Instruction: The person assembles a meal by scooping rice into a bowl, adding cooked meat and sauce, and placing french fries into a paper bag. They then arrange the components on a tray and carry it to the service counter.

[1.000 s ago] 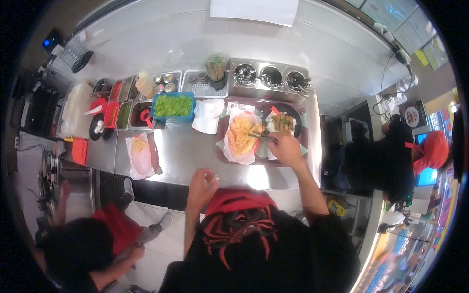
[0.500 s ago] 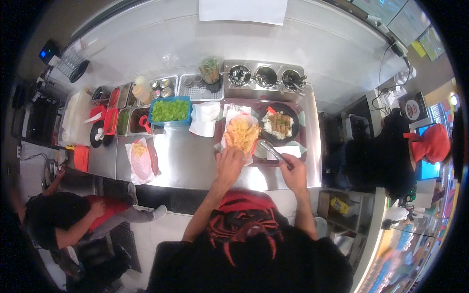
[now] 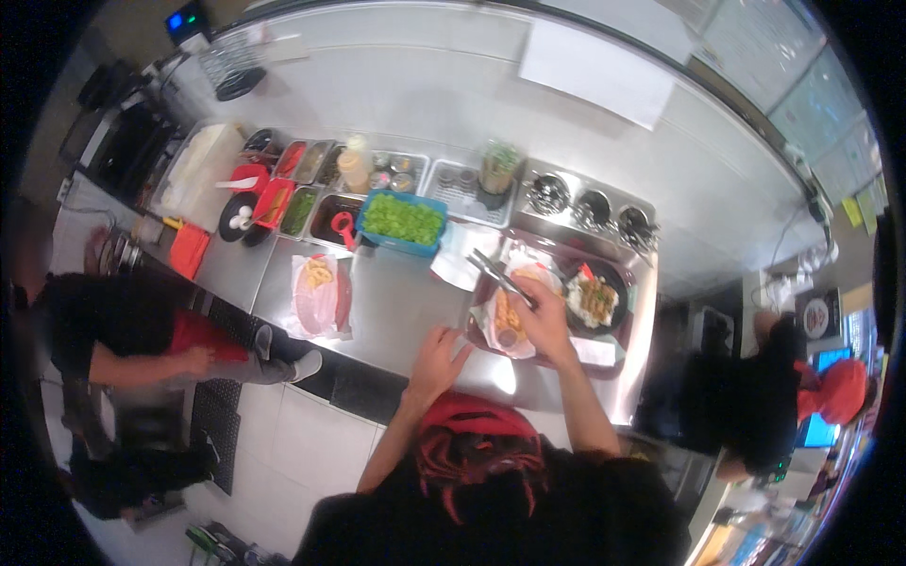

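Note:
My right hand (image 3: 543, 321) grips metal tongs (image 3: 498, 274), held above a paper-lined basket of golden fried food (image 3: 507, 309). The tongs point up and to the left, with no food visible at their tips. What looks like a small round cup (image 3: 510, 338) sits at the basket's near edge. My left hand (image 3: 439, 363) hovers at the counter's front edge, left of the basket, fingers apart and holding nothing. Beside the basket, a black plate (image 3: 620, 292) carries rice with sliced brown meat (image 3: 595, 300). Both rest on a maroon tray (image 3: 477, 325); a white paper slip (image 3: 595, 352) lies in front of the plate.
Left along the steel counter (image 3: 392, 292) are a second lined basket (image 3: 321, 297) with a little fried food, a blue tub of chopped lettuce (image 3: 404, 222) and ingredient pans (image 3: 300, 209). Cutlery holders (image 3: 592, 209) stand behind the tray. Co-workers are at left (image 3: 123, 330) and right (image 3: 755, 377).
My left hand has come away from the fried food and moved left. My right hand has brought the tongs leftward over the basket. The whole view has turned.

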`<state>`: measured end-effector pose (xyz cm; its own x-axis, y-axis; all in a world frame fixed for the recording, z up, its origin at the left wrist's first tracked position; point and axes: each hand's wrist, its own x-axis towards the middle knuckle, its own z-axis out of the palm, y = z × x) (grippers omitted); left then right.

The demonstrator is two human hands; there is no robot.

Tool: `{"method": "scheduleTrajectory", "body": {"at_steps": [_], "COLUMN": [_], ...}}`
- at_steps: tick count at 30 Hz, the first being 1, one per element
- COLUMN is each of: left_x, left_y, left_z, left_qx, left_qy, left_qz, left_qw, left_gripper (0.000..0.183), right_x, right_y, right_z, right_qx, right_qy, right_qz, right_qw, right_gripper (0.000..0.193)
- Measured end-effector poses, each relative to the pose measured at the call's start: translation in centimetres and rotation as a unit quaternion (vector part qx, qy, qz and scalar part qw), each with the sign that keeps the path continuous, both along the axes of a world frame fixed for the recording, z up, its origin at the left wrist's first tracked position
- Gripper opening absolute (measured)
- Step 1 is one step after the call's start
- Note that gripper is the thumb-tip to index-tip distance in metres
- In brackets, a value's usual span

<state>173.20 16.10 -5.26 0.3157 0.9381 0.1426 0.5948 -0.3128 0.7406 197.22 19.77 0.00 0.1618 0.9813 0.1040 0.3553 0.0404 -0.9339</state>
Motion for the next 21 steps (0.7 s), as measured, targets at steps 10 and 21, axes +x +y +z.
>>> {"method": "scheduleTrajectory", "body": {"at_steps": [10,21], "left_x": [-19.1,-23.0], "left_y": [-8.0,-7.2], "left_z": [-3.0,-0.1], "left_qx": [-0.092,-0.181], "left_qy": [0.029,0.015], "left_qz": [0.314,0.350], "left_qw": [0.945,0.919], "left_gripper": [0.029,0.028], "right_x": [-11.0,-6.1], "right_y": [22.5,37.7], "right_z": [-3.0,-11.5], "right_qx": [0.077,-0.085], "right_qy": [-0.343,-0.550], "right_qz": [0.128,0.099], "right_qw": [0.927,0.825], "right_gripper": [0.027,0.026]}}
